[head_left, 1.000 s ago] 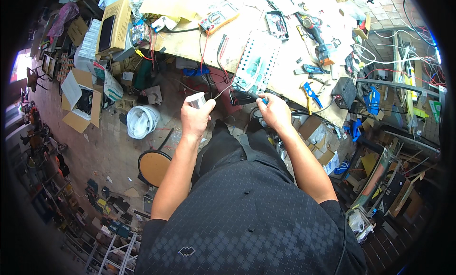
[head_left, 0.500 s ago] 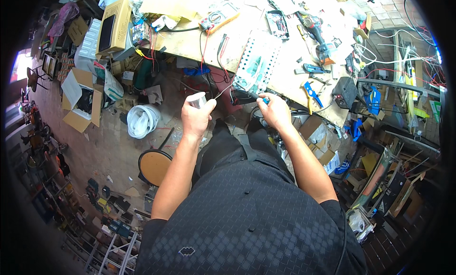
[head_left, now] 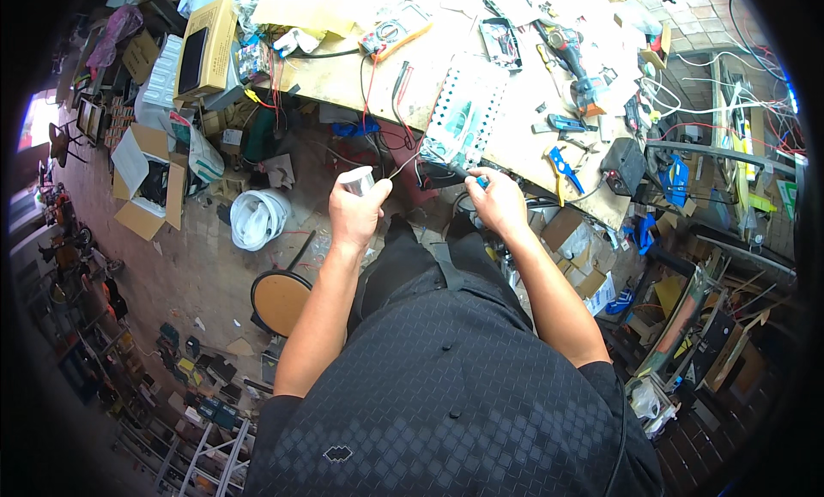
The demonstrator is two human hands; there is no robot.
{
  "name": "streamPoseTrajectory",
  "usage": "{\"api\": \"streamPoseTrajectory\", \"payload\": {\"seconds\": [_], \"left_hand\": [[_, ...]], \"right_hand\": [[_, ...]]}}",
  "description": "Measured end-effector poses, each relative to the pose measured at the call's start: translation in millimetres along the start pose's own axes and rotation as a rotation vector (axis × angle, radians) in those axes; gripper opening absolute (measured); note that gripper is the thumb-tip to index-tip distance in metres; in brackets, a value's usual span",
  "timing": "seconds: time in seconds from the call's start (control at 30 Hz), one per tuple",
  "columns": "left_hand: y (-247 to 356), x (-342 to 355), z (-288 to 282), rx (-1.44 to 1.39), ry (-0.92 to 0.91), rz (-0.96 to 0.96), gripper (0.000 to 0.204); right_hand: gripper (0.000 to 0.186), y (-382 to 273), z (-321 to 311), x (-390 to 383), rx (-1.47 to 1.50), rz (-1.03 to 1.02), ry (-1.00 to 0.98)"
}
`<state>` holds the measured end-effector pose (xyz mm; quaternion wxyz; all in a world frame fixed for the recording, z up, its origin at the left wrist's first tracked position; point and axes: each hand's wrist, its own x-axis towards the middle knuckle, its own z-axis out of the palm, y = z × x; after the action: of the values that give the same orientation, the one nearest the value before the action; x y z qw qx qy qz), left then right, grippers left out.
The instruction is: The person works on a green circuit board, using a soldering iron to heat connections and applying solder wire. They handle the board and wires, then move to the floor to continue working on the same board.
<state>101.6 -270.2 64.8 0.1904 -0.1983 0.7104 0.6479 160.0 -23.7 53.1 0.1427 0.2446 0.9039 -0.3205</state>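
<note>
- A person in a black patterned shirt point(head_left: 463, 351) stands on the near side of a pale green rectangular panel edged with rows of dark dots point(head_left: 463, 119), the centrepiece of the scene.
- The left hand point(head_left: 354, 214), nearer than the panel and to its left, is closed around a silvery-white cylinder point(head_left: 359, 181), with a thin, pale, flexible wire point(head_left: 403, 166) rising from beside the thumb toward the panel's near end.
- The right hand point(head_left: 500, 203), just off the panel's near right corner, grasps a slim blue-handled tool point(head_left: 481, 182) (whether its dark tip touches the panel cannot be told).
- A round tan-seated stool with a dark rim point(head_left: 281, 301) and a white plastic bucket point(head_left: 259, 220) stand on the floor, left of the panel and nearer.
- Blue-and-yellow pliers point(head_left: 565, 174) lie to the panel's right, spread open on a cluttered wooden workbench point(head_left: 330, 81).
- A red-and-black pair of probes point(head_left: 401, 83) rests just left of the panel.
- Beyond the panel, an orange-edged multimeter point(head_left: 396, 37) lies to the left and a dark handheld power tool point(head_left: 569, 55) to the right.
</note>
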Motion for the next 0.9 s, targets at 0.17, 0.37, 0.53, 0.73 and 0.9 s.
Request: {"api": "streamPoseTrajectory", "payload": {"seconds": [0.17, 0.37, 0.53, 0.73, 0.9], "left_hand": [[-0.1, 0.2, 0.2, -0.002, 0.000, 0.004, 0.049], [-0.5, 0.4, 0.5, -0.006, -0.001, 0.005, 0.048], [1.9, -0.9, 1.2, -0.012, -0.004, 0.004, 0.048], [2.2, -1.6, 1.4, -0.012, -0.008, 0.003, 0.048], [2.2, -1.8, 2.0, -0.013, -0.015, 0.006, 0.049]], "right_hand": [[0.032, -0.2, -3.8, -1.5, 0.002, 0.037, -0.028], [0.032, -0.1, -5.4, -4.5, -0.023, 0.043, -0.032], [0.032, -0.6, -5.6, -5.5, -0.014, 0.048, -0.042], [0.032, -5.3, -7.7, -6.9, 0.011, 0.070, -0.075], [0.033, -3.0, -3.6, -7.0, 0.015, 0.052, -0.079]]}}
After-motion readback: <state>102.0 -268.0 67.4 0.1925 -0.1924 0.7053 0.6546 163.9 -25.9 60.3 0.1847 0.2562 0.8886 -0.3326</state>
